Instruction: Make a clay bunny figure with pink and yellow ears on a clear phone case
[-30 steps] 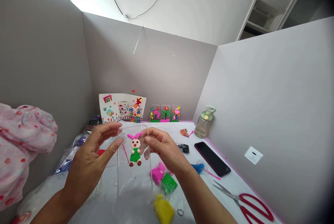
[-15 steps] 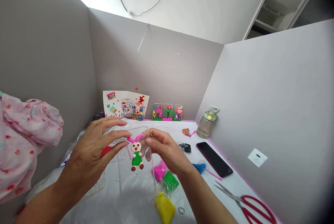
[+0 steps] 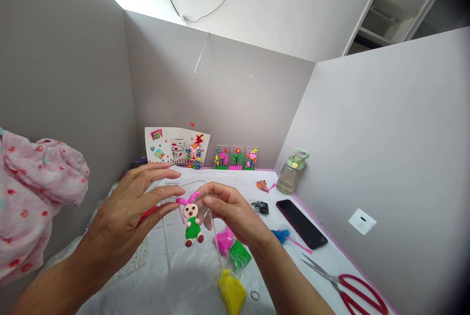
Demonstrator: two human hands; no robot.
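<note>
A clear phone case (image 3: 167, 251) is tilted upright in front of me, gripped along its upper right edge by my right hand (image 3: 229, 207), thumb on the near side and fingers behind. On the case sits a clay rabbit (image 3: 193, 228) with a cream head, green body, brown feet and long pink ears. The thumb and index finger of my left hand (image 3: 135, 202) close around the tip of its left ear; the other fingers are spread. Something red (image 3: 150, 213) shows between that thumb and index finger; whether it is held or lies behind, I cannot tell.
Bags of pink (image 3: 223, 241), green (image 3: 240, 255) and yellow clay (image 3: 232, 291) lie beside the case. Further right are a blue piece (image 3: 281, 236), a phone (image 3: 301, 224), red-handled scissors (image 3: 345, 285) and a bottle (image 3: 292, 173). Decorated clear cases (image 3: 237, 157) stand at the back.
The case has tipped slightly, and the rabbit sits a little lower. Its left ear now slants further outward at my left fingertips. My right hand has barely moved.
</note>
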